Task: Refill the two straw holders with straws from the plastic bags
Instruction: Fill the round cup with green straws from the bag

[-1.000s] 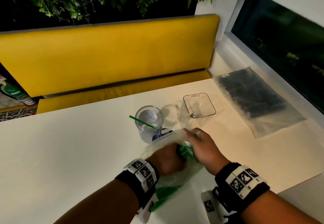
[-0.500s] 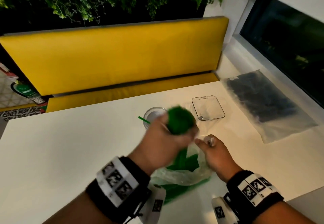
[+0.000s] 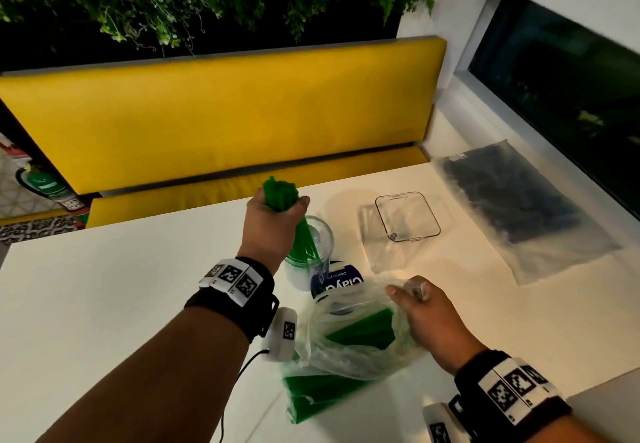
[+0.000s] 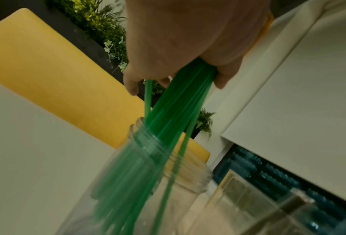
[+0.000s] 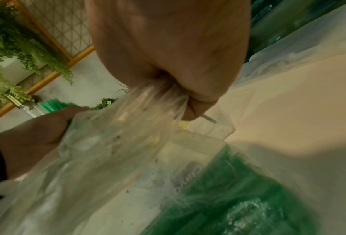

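My left hand (image 3: 277, 215) grips a bundle of green straws (image 3: 281, 193) whose lower ends stand inside the round clear jar (image 3: 320, 238); the left wrist view shows the green straws (image 4: 180, 101) passing through the jar's threaded mouth (image 4: 147, 143). My right hand (image 3: 420, 307) pinches the rim of a clear plastic bag (image 3: 349, 342) that lies on the table with more green straws (image 3: 367, 330) inside. The right wrist view shows the bag's plastic (image 5: 140, 111) bunched in my fingers. A square clear holder (image 3: 407, 215) stands empty to the right of the jar.
A second bag of dark straws (image 3: 512, 200) lies at the table's right, by the window sill. A yellow bench (image 3: 214, 117) runs behind the white table (image 3: 104, 286), with plants above. A blue-labelled card (image 3: 337, 281) lies under the bag's mouth.
My left hand pulled a bundle of green straws out of the bag, lifted it and lowered its ends into the round jar. The right hand kept hold of the bag's rim.
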`<state>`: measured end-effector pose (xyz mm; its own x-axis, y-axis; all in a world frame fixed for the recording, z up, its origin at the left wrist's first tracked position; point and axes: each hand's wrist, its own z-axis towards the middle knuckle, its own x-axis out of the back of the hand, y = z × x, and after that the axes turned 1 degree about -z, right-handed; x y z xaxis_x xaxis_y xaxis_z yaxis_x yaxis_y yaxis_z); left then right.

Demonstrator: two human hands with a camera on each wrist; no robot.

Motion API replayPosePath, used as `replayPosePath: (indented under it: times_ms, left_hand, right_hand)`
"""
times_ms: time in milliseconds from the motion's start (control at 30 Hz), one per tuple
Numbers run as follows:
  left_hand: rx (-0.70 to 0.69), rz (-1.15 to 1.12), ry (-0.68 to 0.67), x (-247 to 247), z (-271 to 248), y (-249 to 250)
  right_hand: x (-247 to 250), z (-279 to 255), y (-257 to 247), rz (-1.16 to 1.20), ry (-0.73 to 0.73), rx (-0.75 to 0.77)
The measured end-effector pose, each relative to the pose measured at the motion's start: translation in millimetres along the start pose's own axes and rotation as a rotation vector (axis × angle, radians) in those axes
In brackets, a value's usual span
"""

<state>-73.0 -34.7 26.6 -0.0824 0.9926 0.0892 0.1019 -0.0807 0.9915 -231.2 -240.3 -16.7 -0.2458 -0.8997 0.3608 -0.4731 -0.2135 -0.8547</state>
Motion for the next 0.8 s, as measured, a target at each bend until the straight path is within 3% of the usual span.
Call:
replayPosePath:
  times_ms: [67, 233, 333, 400, 467, 500, 533, 567, 633, 667, 733, 800]
  left_hand:
    - [0.027, 0.207, -0.064, 1, 4, -6]
    - [0.101, 0.646, -0.367, 20, 18, 1]
    - [0.093, 0.826, -0.398, 35, 23, 9]
    - [-0.113, 0.912, -0.284, 40, 10, 23]
    - [-0.522, 0.795, -0.167, 33, -21, 39]
    - [-0.695, 0.703, -0.189, 25, -43, 47]
    - [-0.798, 0.620, -0.302, 14, -65, 48]
    - [-0.809, 0.593, -0.478, 1, -86, 41]
    - [-0.632, 0.723, -0.786, -25, -116, 12]
    - [-0.515, 0.838, -0.872, -37, -122, -11]
    - [-0.271, 1.033, -0.934, -53, -123, -58]
    - [-0.084, 1.080, -0.918, -59, -122, -81]
  right_hand:
    - [0, 2, 2, 0.031, -0.002, -0.006]
    - [1, 8, 6, 0.066, -0.018, -0.017]
    - [0, 10, 6, 0.081, -0.014, -0.009]
    - [-1, 11, 7, 0.102, -0.017, -0.009]
    - [-3, 12, 7, 0.116, -0.022, 0.008]
    - [-4, 12, 7, 0.111, -0.019, 0.020]
    - [-6, 12, 6, 0.110, -0.012, 0.033]
    - [-7, 12, 5, 0.106, -0.003, 0.038]
    - [-7, 9, 0, 0.112, -0.016, 0.042]
    - [-7, 8, 0, 0.120, -0.037, 0.052]
    - [-5, 3, -1, 0.123, -0.062, 0.072]
    - [-4, -2, 0, 0.087, -0.100, 0.084]
